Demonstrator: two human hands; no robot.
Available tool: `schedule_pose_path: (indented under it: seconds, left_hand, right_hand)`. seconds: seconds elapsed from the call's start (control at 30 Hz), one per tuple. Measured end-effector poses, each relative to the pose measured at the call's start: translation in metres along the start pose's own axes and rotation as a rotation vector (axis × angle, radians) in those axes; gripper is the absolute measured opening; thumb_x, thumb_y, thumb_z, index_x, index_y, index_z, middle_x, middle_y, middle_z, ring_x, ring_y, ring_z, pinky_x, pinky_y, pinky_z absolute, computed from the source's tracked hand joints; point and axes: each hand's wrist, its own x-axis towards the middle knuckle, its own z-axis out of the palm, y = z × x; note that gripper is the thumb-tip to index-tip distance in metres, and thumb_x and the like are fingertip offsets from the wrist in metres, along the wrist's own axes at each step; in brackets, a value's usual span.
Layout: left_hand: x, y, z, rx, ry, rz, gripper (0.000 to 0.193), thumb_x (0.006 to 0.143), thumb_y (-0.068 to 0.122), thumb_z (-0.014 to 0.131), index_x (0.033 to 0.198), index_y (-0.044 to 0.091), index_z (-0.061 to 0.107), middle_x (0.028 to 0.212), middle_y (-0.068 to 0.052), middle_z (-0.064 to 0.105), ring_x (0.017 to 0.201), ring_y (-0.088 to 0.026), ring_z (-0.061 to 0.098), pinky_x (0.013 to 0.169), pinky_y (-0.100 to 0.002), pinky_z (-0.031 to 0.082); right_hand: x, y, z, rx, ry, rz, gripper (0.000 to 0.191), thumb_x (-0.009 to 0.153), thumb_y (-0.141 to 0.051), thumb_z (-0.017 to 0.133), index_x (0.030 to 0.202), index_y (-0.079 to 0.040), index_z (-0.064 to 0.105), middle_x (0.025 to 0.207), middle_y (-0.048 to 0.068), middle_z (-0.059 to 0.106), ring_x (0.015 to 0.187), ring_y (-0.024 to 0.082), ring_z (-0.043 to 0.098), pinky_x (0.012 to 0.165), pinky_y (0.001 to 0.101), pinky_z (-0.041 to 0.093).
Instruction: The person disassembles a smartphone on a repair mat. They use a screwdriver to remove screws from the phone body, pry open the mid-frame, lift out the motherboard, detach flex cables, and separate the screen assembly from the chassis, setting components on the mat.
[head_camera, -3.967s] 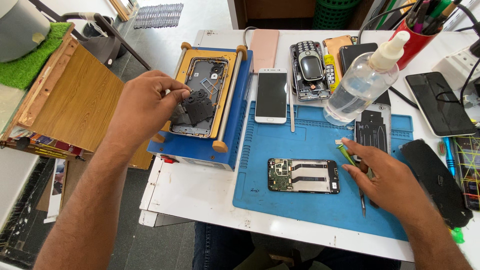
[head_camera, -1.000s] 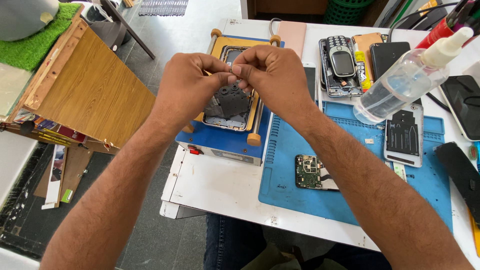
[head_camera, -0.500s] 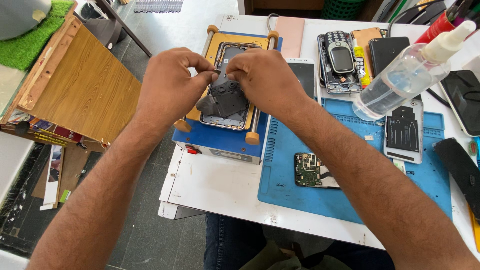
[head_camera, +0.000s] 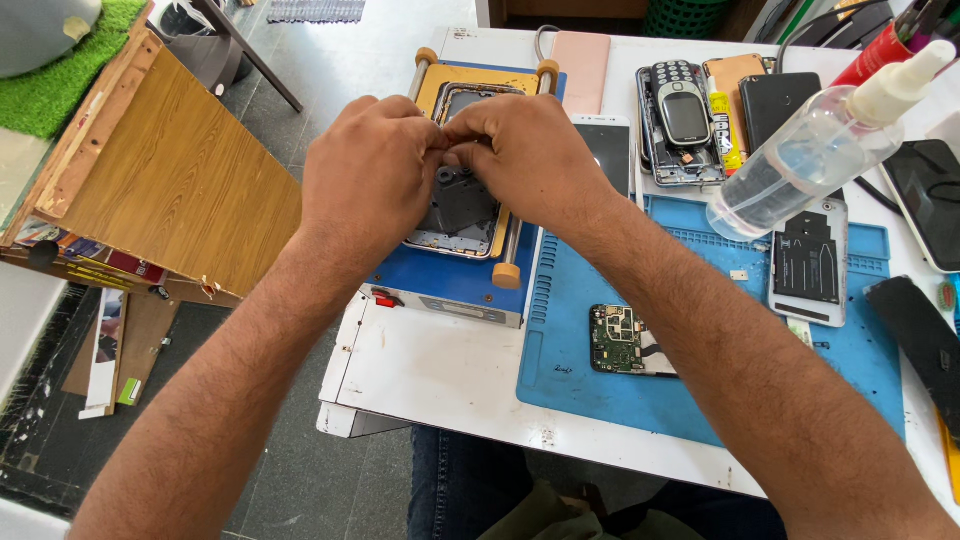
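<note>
My left hand (head_camera: 372, 172) and my right hand (head_camera: 528, 158) meet over an opened phone (head_camera: 457, 210) that lies on a blue separator machine (head_camera: 455, 282) with a yellow bed. The fingertips of both hands pinch at the upper part of the phone's dark inner frame. What sits between the fingertips is hidden by the knuckles. A green circuit board (head_camera: 618, 340) lies on the blue work mat (head_camera: 700, 330) below my right forearm.
A clear spray bottle (head_camera: 800, 160) leans at the right. Behind it lie several phones, a keypad phone (head_camera: 685, 112), a white smartphone (head_camera: 608, 150) and a phone back shell (head_camera: 808, 262). A wooden board (head_camera: 160, 170) stands left of the white table (head_camera: 430, 375).
Four seconds ago my hands were apart, the right one near the mat. Both then met above the machine and have since lowered onto the phone, pressing at its upper part.
</note>
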Motion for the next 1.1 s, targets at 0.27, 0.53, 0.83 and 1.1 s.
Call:
schedule_pose_path:
  seconds: [0.27,0.53,0.83,1.1]
  left_hand:
    - [-0.001,0.0,0.003,-0.069,0.014,0.002,0.009,0.095,0.016,0.077,0.095,0.009,0.082,0.098,-0.006,0.075,0.094,-0.023,0.069,0.078,-0.042,0.057]
    - [-0.002,-0.012,-0.002,-0.48,-0.042,-0.059,0.01,0.09,0.012,0.08,0.098,0.007,0.081,0.096,-0.008,0.074,0.085,-0.02,0.072,0.074,-0.037,0.058]
    - [-0.001,-0.024,-0.008,-0.524,-0.036,-0.212,0.014,0.092,0.019,0.082,0.101,0.008,0.08,0.09,-0.005,0.074,0.07,-0.012,0.065,0.06,-0.031,0.051]
    - [-0.001,-0.015,-0.013,-0.541,-0.07,-0.249,0.015,0.095,0.019,0.074,0.101,0.007,0.08,0.091,-0.007,0.074,0.072,-0.015,0.067,0.063,-0.032,0.054]
  right_hand:
    - [-0.002,-0.003,-0.009,0.085,-0.045,0.152,0.009,0.092,-0.017,0.077,0.091,-0.008,0.075,0.079,0.004,0.074,0.066,0.01,0.07,0.061,0.0288,0.058]
    - [-0.006,0.003,-0.013,0.24,-0.114,0.084,0.013,0.099,-0.018,0.073,0.097,-0.007,0.067,0.081,0.002,0.07,0.07,0.009,0.066,0.062,0.0283,0.053]
    - [-0.005,0.006,-0.009,0.094,-0.029,-0.018,0.011,0.099,-0.016,0.071,0.097,-0.006,0.067,0.09,0.005,0.069,0.084,0.018,0.067,0.076,0.0379,0.054]
    - [-0.007,-0.003,-0.011,-0.144,-0.026,-0.185,0.006,0.09,-0.016,0.077,0.09,-0.01,0.077,0.09,0.006,0.074,0.093,0.022,0.069,0.089,0.0448,0.053]
